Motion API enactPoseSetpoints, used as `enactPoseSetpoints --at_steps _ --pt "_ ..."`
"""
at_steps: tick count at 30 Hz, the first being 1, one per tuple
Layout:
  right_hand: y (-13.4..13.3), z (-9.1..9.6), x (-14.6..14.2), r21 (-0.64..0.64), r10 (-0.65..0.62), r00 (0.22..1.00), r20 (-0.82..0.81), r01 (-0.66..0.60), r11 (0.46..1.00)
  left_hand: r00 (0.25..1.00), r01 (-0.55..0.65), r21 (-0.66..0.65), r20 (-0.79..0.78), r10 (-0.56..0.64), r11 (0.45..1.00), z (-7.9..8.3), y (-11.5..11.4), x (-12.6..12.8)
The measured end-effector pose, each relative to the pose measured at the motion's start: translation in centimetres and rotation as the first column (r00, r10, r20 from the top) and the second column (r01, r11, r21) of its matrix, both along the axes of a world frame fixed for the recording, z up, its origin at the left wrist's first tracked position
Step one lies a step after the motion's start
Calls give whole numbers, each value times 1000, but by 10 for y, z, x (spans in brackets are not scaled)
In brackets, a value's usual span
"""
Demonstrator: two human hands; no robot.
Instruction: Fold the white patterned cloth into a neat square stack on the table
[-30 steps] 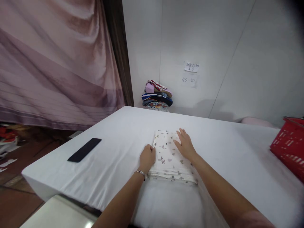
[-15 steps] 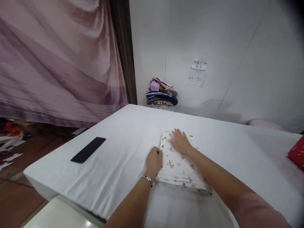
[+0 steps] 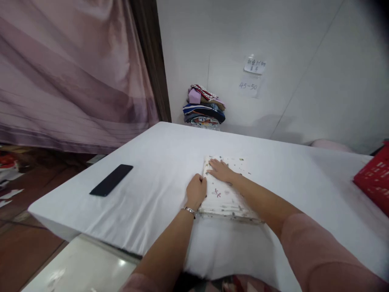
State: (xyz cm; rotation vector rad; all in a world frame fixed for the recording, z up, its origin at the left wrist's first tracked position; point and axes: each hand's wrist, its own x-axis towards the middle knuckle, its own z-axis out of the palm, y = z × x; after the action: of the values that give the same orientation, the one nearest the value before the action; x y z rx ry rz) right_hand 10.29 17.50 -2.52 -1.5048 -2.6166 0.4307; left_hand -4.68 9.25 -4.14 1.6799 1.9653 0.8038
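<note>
A folded white cloth (image 3: 225, 196) with a small scattered print lies on the white-covered table, its layers showing along the near edge. My left hand (image 3: 196, 190), with a bracelet on the wrist, is closed at the cloth's left edge; its fingertips are partly hidden there. Flat on top of the cloth, near its far left corner, rests my right hand (image 3: 221, 170), fingers apart. My right forearm crosses over the cloth's right part and covers some of it.
A flat black rectangular object (image 3: 112, 180) lies on the table (image 3: 146, 154) to the left. A stack of folded fabrics (image 3: 204, 107) stands beyond the far edge by the wall. A red basket (image 3: 373, 174) sits at the right. Pink curtains (image 3: 73, 73) hang at the left.
My right hand has slid left across the cloth toward its left edge. My left hand stays at that edge. The view has tilted down slightly, showing more of the red basket.
</note>
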Motion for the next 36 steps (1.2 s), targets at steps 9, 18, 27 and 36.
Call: enactPoseSetpoints --at_steps 9,18,27,36 --pt "-109 4 106 -75 -170 976 -137 161 984 997 15 44 70 -18 999 0 1 -3" --pt "-222 -22 159 -115 -530 666 -525 561 820 963 1 181 265 -49 984 -7 -6 -15" --pt "-216 -16 132 190 -241 801 -547 400 897 855 515 474 -225 -467 714 8 -77 -19" --pt "-207 -7 125 130 -235 849 -473 331 934 724 683 329 -424 -544 652 16 -77 -20"
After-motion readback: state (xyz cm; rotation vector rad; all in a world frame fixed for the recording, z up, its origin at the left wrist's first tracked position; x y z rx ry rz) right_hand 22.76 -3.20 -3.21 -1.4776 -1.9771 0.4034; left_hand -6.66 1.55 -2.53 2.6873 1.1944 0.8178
